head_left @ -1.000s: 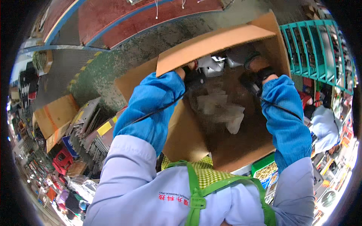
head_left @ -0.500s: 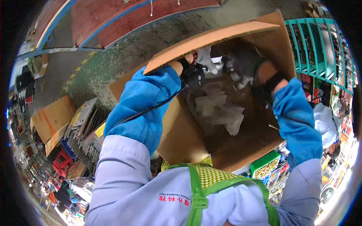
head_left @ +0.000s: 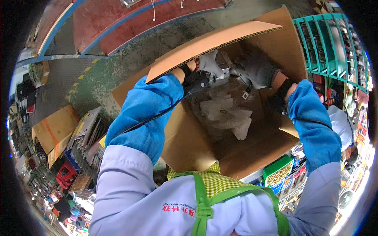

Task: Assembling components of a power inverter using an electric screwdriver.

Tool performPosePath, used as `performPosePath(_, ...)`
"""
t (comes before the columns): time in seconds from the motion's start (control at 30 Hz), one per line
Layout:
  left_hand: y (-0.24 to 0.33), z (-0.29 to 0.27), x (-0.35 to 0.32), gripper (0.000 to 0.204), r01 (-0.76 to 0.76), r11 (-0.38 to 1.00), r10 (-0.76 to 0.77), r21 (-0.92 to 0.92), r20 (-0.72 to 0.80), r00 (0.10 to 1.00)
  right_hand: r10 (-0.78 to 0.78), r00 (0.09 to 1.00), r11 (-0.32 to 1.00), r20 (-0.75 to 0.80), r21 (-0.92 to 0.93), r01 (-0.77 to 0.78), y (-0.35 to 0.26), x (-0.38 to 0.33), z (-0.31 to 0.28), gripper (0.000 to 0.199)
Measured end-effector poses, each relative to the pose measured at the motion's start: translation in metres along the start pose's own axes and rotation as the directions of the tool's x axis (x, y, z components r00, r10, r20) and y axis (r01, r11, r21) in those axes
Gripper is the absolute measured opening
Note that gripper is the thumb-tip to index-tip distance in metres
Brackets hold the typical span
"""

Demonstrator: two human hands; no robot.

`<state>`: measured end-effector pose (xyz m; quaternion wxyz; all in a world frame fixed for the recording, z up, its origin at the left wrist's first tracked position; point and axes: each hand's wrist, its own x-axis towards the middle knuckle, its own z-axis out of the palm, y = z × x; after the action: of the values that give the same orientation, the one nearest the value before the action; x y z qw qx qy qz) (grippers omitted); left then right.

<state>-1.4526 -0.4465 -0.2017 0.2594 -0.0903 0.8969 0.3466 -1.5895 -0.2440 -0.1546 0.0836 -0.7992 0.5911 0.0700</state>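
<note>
Both my hands reach down into a large open cardboard box. My left hand, in a light grey glove, is closed at the edge of some silver metal parts near the box's far side. My right hand, in a darker grey glove, has its fingers bent at the right end of these parts. Under its fingers a thin piece with a small pale end sticks out. The exact shape of the parts is partly hidden by my fingers. Crumpled translucent plastic wrapping lies on the box bottom.
A raised box flap crosses above my left wrist. To the right stands a green rack. A green bin of small brass-coloured pieces sits by the box's near right corner. Folded cardboard and stacked panels are at left.
The silver parts, a neat stack before, now look tilted and spread between my hands. My right hand, blurred earlier, has moved slightly, and the small pale-ended piece now shows beneath it.
</note>
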Motion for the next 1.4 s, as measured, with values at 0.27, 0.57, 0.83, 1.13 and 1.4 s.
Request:
performPosePath(0.27,0.001,-0.006,-0.008,0.090,-0.010,0.977,0.014,-0.211,0.016,1.000,0.237,0.960,0.892,-0.146,0.424,-0.156,-0.058,-0.024,-0.021,0.065)
performPosePath(0.57,0.029,0.006,-0.038,0.065,-0.180,0.890,0.139,-0.418,-0.128,0.982,0.847,0.512,0.351,-0.143,0.874,-0.337,-0.204,-0.171,-0.120,0.089)
performPosePath(0.83,0.126,-0.028,-0.145,0.073,-0.211,0.727,0.166,-0.654,-0.131,0.977,0.962,-0.264,0.068,-0.076,0.997,-0.041,-0.371,-0.293,-0.125,0.108)
performPosePath(1.13,0.335,-0.045,-0.218,0.089,-0.373,0.901,0.404,-0.220,0.117,0.907,0.825,-0.495,-0.386,0.272,0.912,-0.142,-0.499,-0.359,-0.030,0.074)
performPosePath(1.4,0.476,0.122,-0.193,0.086,-0.625,0.772,0.580,-0.113,0.527,0.621,0.698,-0.587,-0.625,0.411,0.750,-0.217,-0.481,-0.395,0.038,0.063)
